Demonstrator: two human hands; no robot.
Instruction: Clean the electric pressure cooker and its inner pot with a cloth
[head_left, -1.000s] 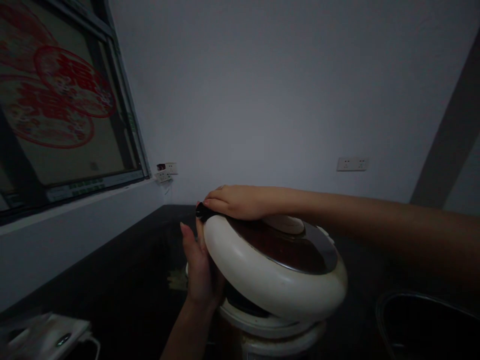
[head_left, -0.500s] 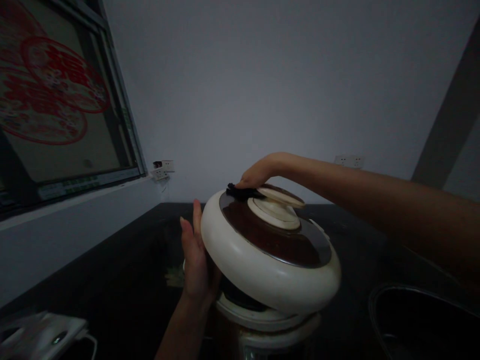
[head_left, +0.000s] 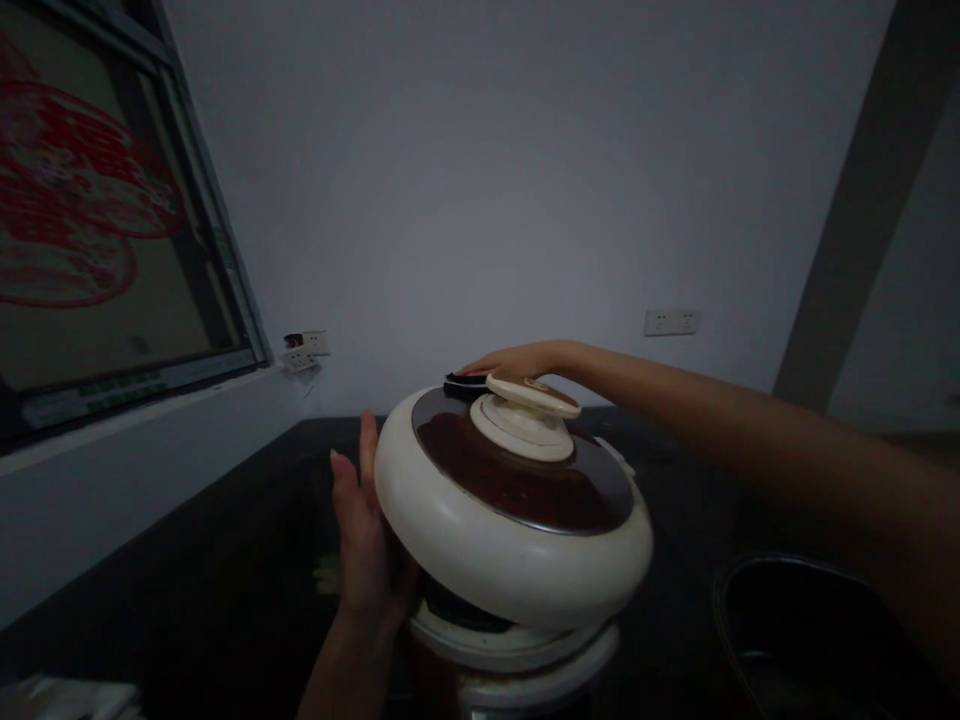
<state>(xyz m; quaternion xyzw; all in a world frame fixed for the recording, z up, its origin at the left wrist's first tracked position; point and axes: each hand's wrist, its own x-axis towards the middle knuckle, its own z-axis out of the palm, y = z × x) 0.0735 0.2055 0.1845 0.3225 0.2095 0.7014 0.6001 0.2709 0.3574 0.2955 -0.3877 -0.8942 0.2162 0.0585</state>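
The left hand [head_left: 366, 555], fingers extended, should steady the lid [head_left: 517, 560] from its left. I can't tell the right hand's [head_left: 525, 358] grip on the cloth [head_left: 463, 389] at the lid's back; press evenly.

Dim light, pale wall [head_left: 480, 200], window [head_left: 161, 290] (decorated)

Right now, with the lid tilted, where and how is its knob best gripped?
Probably under the overhanging top of the knob, coming from the near right: it is wide above and narrower beneath, and that side is uncovered. The right hand is behind it; the left hand is against the higher left side of the lid.
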